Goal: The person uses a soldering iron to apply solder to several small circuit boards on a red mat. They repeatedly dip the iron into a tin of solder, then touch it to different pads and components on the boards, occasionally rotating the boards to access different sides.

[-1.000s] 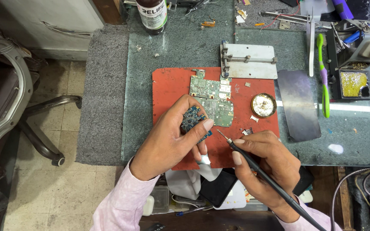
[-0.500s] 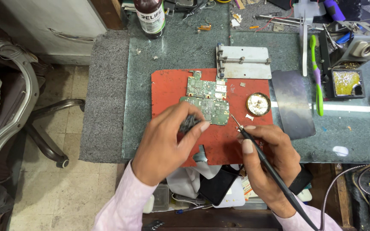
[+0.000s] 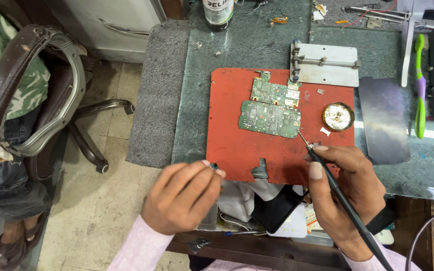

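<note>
Right hand grips a black soldering iron like a pen, fingers closed round the shaft, tip resting just at the 4 o'clock corner of the lower circuit board. That green board lies flat on the red mat, near mat centre, with a second, smaller circuit board touching or just beside it at 12 o'clock.

Left hand sits at the mat's 7 o'clock edge, fingers curled and pinched on a small dark bit; cannot tell what it is.

Changes: a second ago the left hand was up on the mat, covering the lower board's near edge, apparently holding a dark part there. Half a second ago it had started back. Now it is off the board entirely, so both boards show uncovered. My read: the work in hand on the board is paused or just finished at that spot, with whatever was lifted now in the left fingers. The iron tip has slid from board's 6 o'clock side toward its 4 o'clock corner.

Around: round brass tin at 3 o'clock of the boards, small grey mat patch at 6 o'clock, metal board holder at 1 o'clock on the counter, dark phone panel further at 3 o'clock, green toothbrush beyond it. Dark bottle at 11 o'clock. Office chair far at 9 o'clock on the floor.
</note>
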